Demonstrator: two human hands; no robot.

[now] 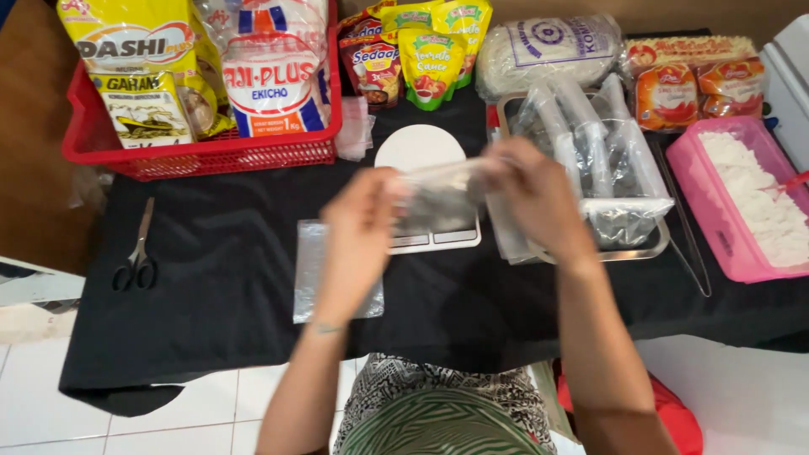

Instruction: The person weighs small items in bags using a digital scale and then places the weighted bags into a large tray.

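You have both grips, left hand (364, 221) and right hand (533, 195), pinched shut on a small clear bag (438, 198), stretched taut between them just above the white scale (419, 150) for handling.

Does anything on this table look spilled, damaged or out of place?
Nothing stands out. Both hands, left hand and right hand, hold a small clear bag above the white scale. The scissors lie flat on the black cloth.

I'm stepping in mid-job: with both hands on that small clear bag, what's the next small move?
Probably lower the small clear bag onto the white scale: left hand and right hand hold it directly above it.
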